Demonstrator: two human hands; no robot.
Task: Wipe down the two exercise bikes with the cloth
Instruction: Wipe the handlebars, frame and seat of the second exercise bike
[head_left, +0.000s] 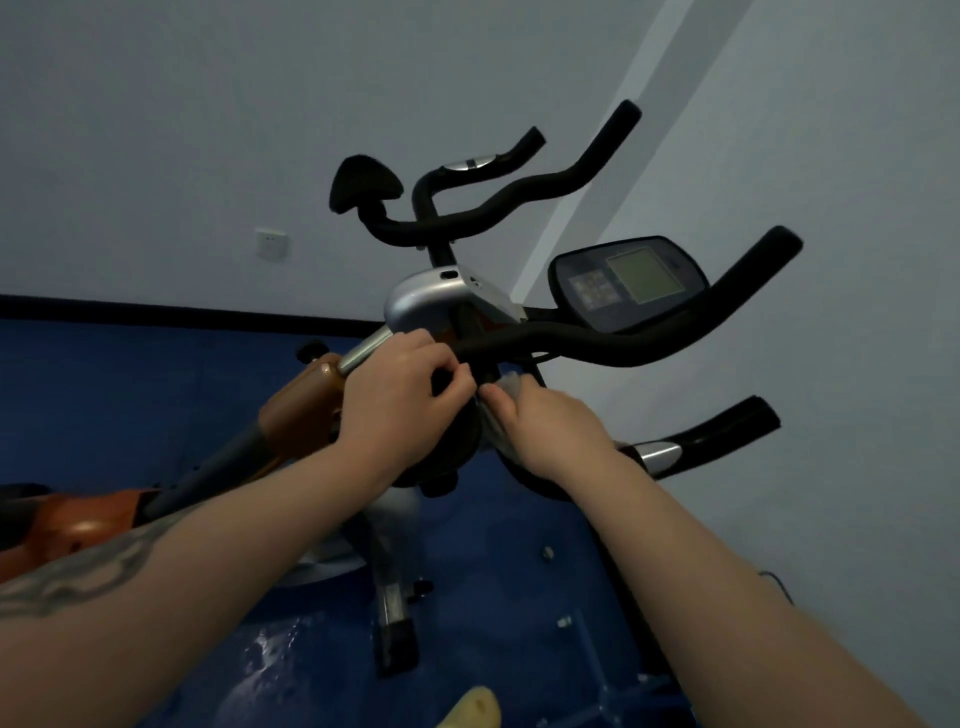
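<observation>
Exercise bikes fill the middle of the view, the near one (311, 384) with an orange frame running from lower left up to a silver stem, the far one (467, 208) showing its black handlebars and saddle against the grey wall; the left hand (400, 395) has its fingers curled round a dark part just below the near bike's handlebar (597, 343), thumb and fingertips pinching toward the cloth; the cloth (496, 415), grey and bunched, sits between the two hands, gripped by the right hand (550, 421) and pressed against the stem; the console (628, 283) stands just above and right. Judging from this, the bunched cloth could snag in the joint under the handlebar, or slip from the right hand's pinch; a hard pull might twist the console or rock the bike on the wet-looking blue floor (156, 415).
</observation>
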